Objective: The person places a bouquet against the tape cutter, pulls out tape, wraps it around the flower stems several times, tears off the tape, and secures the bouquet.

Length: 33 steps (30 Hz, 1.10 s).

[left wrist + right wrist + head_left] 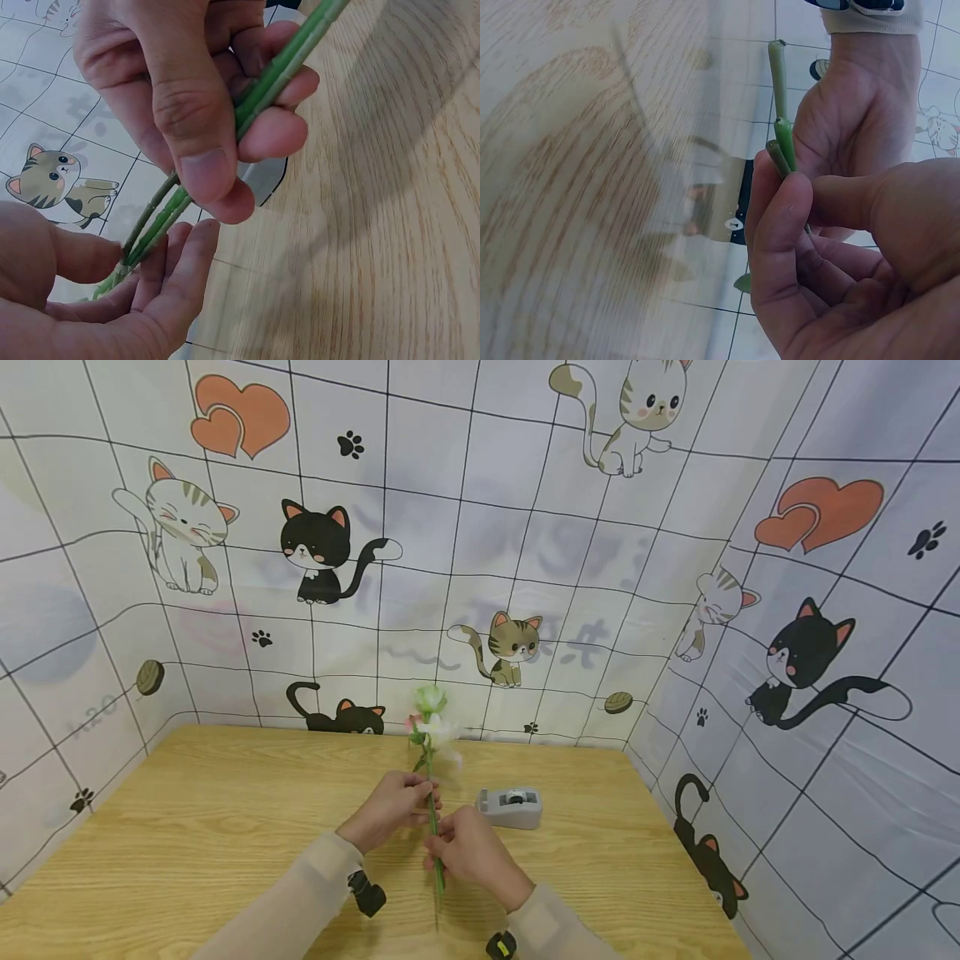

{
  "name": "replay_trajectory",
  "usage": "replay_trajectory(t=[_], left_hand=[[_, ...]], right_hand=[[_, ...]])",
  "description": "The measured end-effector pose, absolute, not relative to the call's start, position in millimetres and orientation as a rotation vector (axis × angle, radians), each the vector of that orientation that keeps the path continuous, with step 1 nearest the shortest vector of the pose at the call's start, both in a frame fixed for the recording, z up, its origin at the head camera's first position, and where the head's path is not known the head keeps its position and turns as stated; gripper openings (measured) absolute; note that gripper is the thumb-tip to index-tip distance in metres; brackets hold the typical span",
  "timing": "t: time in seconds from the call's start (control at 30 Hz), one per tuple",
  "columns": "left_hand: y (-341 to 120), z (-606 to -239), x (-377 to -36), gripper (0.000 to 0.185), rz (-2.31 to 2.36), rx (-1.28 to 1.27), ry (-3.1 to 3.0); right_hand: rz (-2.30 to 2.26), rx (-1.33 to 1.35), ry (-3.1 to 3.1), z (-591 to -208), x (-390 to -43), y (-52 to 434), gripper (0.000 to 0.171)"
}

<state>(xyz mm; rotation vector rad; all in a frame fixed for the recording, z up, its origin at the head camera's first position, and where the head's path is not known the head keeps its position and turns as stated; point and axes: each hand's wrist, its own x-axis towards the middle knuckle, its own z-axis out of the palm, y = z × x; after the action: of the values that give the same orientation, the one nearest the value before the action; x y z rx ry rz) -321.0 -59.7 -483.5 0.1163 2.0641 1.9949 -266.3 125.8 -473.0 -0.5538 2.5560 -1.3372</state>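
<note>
A small bunch of flowers (431, 714) with white, pale green and pink blooms stands over the far edge of the table, its stems running towards me. My left hand (393, 810) pinches the stems just below the leaves. Lower down, my right hand (472, 853) grips the same stems between thumb and fingers. Several green stems (289, 64) lie side by side in the left wrist view, passing through both hands. Their cut ends (778, 46) stick out at different lengths beyond my right fingers in the right wrist view.
A grey tape dispenser (513, 810) stands on the wooden table (225, 810), just right of my right hand. Behind and beside the table hang white gridded sheets (427, 543) printed with cats and hearts.
</note>
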Motion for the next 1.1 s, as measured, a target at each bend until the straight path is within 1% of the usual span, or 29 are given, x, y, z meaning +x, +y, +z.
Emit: replay_trajectory(t=[0.27, 0.43, 0.53, 0.83, 1.1], left_hand=[[-56, -481, -319, 0.033, 2.046, 0.111, 2.111], [-50, -478, -318, 0.033, 2.064, 0.09, 2.175], [-47, -477, -318, 0.034, 2.066, 0.069, 2.191], [-44, -478, -320, 0.029, 2.105, 0.03, 2.163], [-42, -480, -320, 0.024, 2.138, 0.014, 2.129]], right_hand=[[-1.24, -0.591, 2.705, -471, -261, 122, 0.022], [-1.128, -0.604, 2.827, -471, -259, 120, 0.03], [-1.086, -0.601, 2.871, -470, -257, 119, 0.032], [-1.065, -0.617, 2.893, -470, -256, 119, 0.027], [-1.161, -0.551, 2.8, -474, -257, 124, 0.022]])
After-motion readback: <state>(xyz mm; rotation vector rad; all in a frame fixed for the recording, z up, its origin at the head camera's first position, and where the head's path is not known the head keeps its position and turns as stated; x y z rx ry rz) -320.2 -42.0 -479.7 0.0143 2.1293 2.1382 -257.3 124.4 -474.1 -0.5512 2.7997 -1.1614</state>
